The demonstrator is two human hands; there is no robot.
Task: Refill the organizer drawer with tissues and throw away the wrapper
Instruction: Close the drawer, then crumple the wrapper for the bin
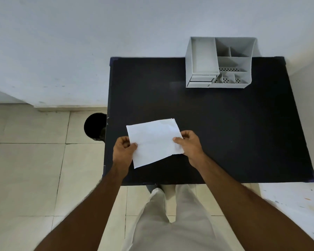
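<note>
A big white wall (pixel 80 42) fills the top of the frame, and a floor of pale square tiles (pixel 25 178) fills the lower left. A flat black rectangular desk (pixel 225 133) sits in the middle and right of the frame. A person stands at its near edge, in light trousers (pixel 179 223), with both bare arms reaching up from the bottom.

At the upper right, on the far edge of the desk, stands a grey plastic organizer (pixel 219 62) with many open boxes on top. Its small drawer (pixel 200 81) is at the lower left corner of it and looks closed.

A flat white pack of tissues (pixel 154 142) is in the lower middle of the desk, tilted a little, well apart from the organizer. The left hand (pixel 124 149) pinches its left edge with thumb on top. The right hand (pixel 188 144) pinches its right edge the same way.

A round black bin (pixel 94 126) stands on the floor just beside the desk's left edge.
</note>
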